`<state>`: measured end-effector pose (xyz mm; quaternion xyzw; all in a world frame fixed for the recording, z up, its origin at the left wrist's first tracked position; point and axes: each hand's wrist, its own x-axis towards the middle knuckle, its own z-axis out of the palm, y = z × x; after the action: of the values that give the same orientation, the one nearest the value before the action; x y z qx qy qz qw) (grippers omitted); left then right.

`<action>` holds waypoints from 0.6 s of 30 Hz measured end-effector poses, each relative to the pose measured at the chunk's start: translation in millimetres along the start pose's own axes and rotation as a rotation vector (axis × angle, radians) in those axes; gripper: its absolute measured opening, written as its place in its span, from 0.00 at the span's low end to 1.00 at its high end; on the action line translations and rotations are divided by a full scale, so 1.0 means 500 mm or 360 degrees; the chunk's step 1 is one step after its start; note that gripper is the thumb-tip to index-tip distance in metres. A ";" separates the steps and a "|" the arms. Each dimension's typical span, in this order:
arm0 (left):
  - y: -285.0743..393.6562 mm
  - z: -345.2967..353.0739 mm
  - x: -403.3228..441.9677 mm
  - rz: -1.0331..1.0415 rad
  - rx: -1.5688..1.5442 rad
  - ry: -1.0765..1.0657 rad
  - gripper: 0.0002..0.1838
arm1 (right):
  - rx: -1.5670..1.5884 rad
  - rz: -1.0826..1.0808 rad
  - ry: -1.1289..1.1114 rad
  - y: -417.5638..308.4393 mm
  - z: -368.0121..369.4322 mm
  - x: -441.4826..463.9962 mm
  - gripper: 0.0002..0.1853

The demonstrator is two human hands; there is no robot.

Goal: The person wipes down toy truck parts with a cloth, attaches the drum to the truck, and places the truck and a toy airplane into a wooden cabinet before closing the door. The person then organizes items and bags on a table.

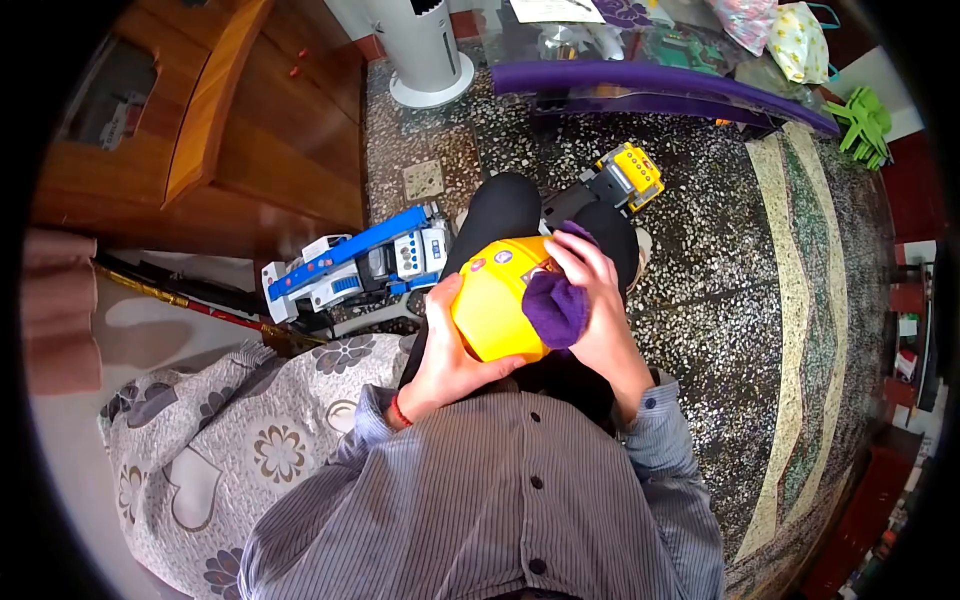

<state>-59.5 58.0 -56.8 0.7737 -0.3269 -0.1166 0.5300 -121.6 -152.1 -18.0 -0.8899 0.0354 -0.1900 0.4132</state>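
Note:
On my lap, between both hands, rests a rounded yellow plastic shell that looks like a toy hard hat (pixel 490 315), with small round stickers near its far side. My left hand (pixel 442 352) grips its left and near edge, thumb along the near side. A bunched purple cloth (pixel 556 309) is in my right hand (pixel 603 325), pressed against the shell's right side. The fingers of that hand curl over the far right edge. The underside of the shell is hidden.
A blue and white toy crane truck (pixel 360 262) lies left of my knees. Beyond them is a yellow and grey toy truck (pixel 628 178). A white tower appliance (pixel 425 60), purple-edged glass table (pixel 650 78), wooden cabinet (pixel 270 140) and green folded stool (pixel 862 125) stand around.

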 end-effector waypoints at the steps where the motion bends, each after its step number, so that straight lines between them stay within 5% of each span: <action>1: -0.003 -0.001 -0.001 0.0043 0.0053 -0.0015 0.62 | -0.0004 -0.0008 -0.0058 -0.004 -0.002 0.013 0.31; 7: -0.014 0.004 -0.006 0.0192 0.0131 -0.0015 0.61 | -0.0149 0.0093 -0.0507 0.017 0.038 0.132 0.26; 11: -0.009 -0.001 -0.007 -0.0050 -0.0067 -0.0005 0.60 | -0.0406 0.0602 -0.1304 -0.019 0.050 0.246 0.22; 13: -0.005 -0.008 -0.004 -0.0224 -0.0254 -0.0025 0.59 | -0.0496 0.0492 -0.1232 -0.015 0.054 0.239 0.21; 16: 0.009 -0.019 0.009 -0.0261 -0.0462 -0.0013 0.57 | 0.0045 0.0468 -0.1106 0.024 0.026 0.192 0.18; 18: -0.001 -0.028 0.015 -0.0314 -0.0585 -0.0028 0.55 | 0.0167 0.0021 -0.0710 0.038 -0.009 0.119 0.23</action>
<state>-46.3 63.7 -50.1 0.6911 -0.2274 -0.2324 0.6455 -66.3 -181.1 -11.2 -0.8868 -0.0608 0.0126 0.4579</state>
